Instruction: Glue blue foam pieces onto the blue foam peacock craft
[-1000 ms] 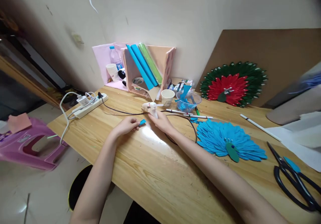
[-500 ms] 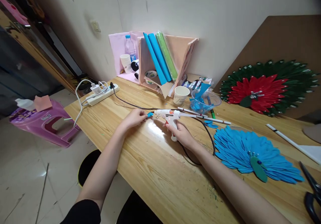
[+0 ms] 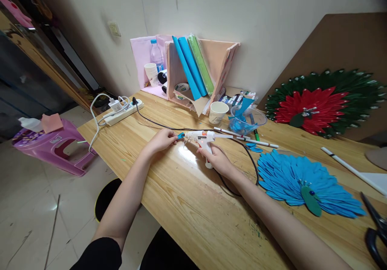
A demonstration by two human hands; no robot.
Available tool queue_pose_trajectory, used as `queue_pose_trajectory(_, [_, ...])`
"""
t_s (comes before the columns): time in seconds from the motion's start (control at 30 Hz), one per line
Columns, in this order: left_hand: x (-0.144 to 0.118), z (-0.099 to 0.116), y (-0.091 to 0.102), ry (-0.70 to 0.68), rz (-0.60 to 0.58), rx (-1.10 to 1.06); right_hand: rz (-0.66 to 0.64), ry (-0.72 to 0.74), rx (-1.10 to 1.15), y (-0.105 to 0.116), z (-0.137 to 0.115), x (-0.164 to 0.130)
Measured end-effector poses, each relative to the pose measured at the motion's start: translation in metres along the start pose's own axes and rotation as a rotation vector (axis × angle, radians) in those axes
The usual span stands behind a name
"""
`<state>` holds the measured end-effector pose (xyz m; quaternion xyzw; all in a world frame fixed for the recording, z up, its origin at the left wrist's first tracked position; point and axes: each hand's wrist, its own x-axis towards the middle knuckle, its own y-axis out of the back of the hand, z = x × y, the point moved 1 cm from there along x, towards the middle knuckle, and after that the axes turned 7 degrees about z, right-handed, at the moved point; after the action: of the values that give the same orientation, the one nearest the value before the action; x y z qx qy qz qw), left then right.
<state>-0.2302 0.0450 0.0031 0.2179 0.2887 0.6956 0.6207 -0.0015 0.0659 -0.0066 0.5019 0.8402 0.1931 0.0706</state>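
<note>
Little moved since half a second ago: glue gun nozzle now a touch nearer the blue piece. From the left: power strip on the desk; left hand pinching a small blue paper piece; right hand closed around the white glue gun, nozzle at the piece; blue paper peacock flat on the right.
</note>
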Motion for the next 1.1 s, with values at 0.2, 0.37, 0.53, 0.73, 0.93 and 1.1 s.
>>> queue_pose_trajectory(0.2, [-0.0017,0.0043,0.0013,-0.012,0.003,0.007,-0.002,0.001,0.009,-0.0005,0.0018,0.0008])
queue_pose_trajectory(0.37, [-0.0026,0.0071,0.0019,-0.022,-0.006,0.006,-0.007,0.005,0.016,-0.0015,0.0051,0.0019])
queue_pose_trajectory(0.53, [-0.0024,0.0066,0.002,-0.032,-0.004,0.017,-0.006,0.001,0.035,-0.0022,0.0072,0.0023])
queue_pose_trajectory(0.73, [-0.0015,0.0047,0.0021,-0.033,-0.001,0.022,0.012,-0.015,0.038,-0.002,0.0053,0.0026])
queue_pose_trajectory(0.93, [-0.0001,0.0016,0.0018,-0.026,0.008,0.036,0.016,-0.029,0.04,-0.0016,0.0059,0.0025])
queue_pose_trajectory(1.1, [0.0002,0.0012,0.0013,-0.025,0.016,0.043,-0.029,0.011,0.053,-0.0015,0.0048,0.002])
